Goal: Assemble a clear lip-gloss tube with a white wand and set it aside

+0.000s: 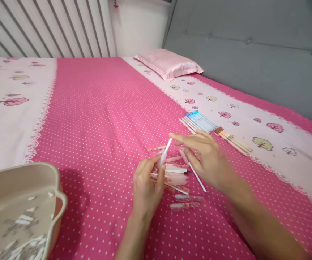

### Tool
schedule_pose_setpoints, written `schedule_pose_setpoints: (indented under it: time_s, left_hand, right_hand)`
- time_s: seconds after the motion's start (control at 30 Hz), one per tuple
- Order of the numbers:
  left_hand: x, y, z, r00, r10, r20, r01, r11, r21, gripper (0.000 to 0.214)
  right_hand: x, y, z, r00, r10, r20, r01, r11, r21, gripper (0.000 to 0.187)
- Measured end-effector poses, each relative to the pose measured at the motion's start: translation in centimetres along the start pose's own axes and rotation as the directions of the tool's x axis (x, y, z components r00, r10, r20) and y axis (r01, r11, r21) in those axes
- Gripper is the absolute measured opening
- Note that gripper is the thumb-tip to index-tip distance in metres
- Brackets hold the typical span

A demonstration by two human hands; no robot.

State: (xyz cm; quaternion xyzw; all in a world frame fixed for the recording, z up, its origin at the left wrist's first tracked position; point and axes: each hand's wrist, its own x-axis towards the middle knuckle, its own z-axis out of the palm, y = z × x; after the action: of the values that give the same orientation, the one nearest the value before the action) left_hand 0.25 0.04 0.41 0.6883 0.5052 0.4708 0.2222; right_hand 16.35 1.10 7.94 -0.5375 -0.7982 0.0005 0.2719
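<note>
My left hand (147,186) pinches the lower end of a white pen (166,151) and holds it tilted up to the right. My right hand (204,159) touches the pen's upper tip with thumb and forefinger, and a thin white refill (196,177) runs under its other fingers. Beneath both hands a small heap of white and pink pens (176,171) lies on the pink dotted bedsheet (98,119). Two clear pen caps (185,202) lie just in front of the heap.
A row of blue-capped pens (200,121) and brown-ended pens (233,139) lies to the right, behind my hands. A beige plastic basket (22,180) with white scraps sits at the lower left. A pink pillow (168,63) and a grey headboard (253,54) are behind.
</note>
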Motion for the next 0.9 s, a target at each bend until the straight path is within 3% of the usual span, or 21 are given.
schedule_pose_setpoints:
  time_s: [0.17, 0.37, 0.6, 0.9]
  left_hand:
    - [0.0, -0.5, 0.0, 0.989, -0.131, -0.063, 0.128, 0.991, -0.048, 0.022]
    - [0.1, -0.7, -0.1, 0.933, -0.354, -0.065, 0.335, 0.921, -0.197, 0.027]
    - [0.1, -0.8, -0.3, 0.883, -0.464, -0.068, 0.425, 0.854, -0.299, 0.032]
    - [0.2, -0.7, -0.1, 0.866, -0.494, -0.073, 0.446, 0.83, -0.335, 0.033]
  right_hand:
    - [0.1, 1.2, 0.2, 0.983, 0.182, 0.005, -0.18, 0.975, -0.132, 0.043]
    - [0.1, 3.1, 0.8, 0.903, 0.355, 0.241, -0.257, 0.898, -0.358, 0.033]
    - [0.4, 3.0, 1.4, 0.798, 0.414, 0.437, -0.23, 0.881, -0.414, 0.027]
    - [0.1, 2.4, 1.4, 0.818, 0.339, 0.465, -0.205, 0.927, -0.315, 0.018]
